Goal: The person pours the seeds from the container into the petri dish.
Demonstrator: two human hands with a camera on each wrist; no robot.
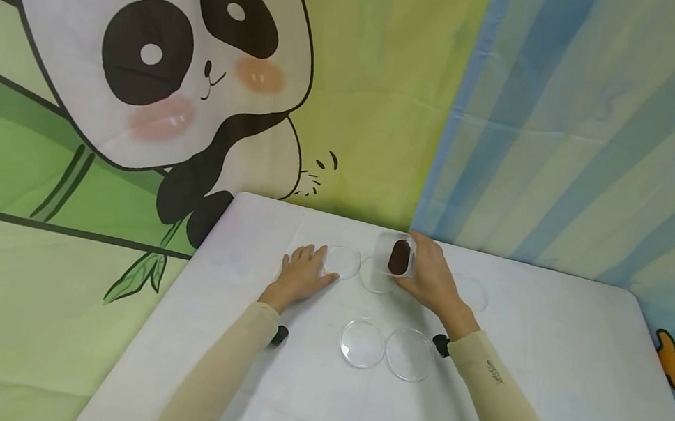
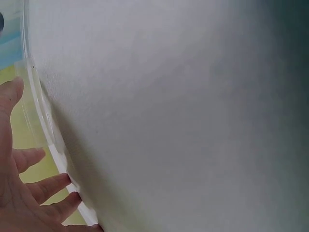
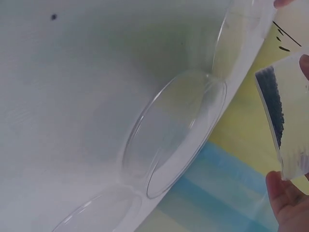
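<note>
Hands at a white surface: the right holds a clear box, the left lies beside a clear dish

A broad white surface (image 1: 545, 376) ends at a far edge just behind a row of clear, round, shallow dishes. A cartoon panda backdrop (image 1: 363, 101) rises beyond that edge. The widest room for moving lies right of the dishes, toward the right edge; the left edge slants nearer.

The left hand (image 1: 301, 273) has a relaxed grip, fingers spread, thumb and forefinger at the rim of the far-left dish (image 1: 341, 262). The right hand (image 1: 435, 279) grips a clear, square-sided plastic box (image 1: 384, 244) with dark brown contents (image 1: 400, 257), raised at the far middle dish (image 1: 376, 284).

Nearer, a left dish (image 1: 362, 343) and a right dish (image 1: 410, 354) sit side by side, nearly rim to rim.

The box hides part of the far middle dish. A far-right dish (image 1: 479, 293) shows only faintly beyond the right wrist. What the dark contents are cannot be told. Each wrist view cuts off its own hand, and the right one also crops the box.
</note>
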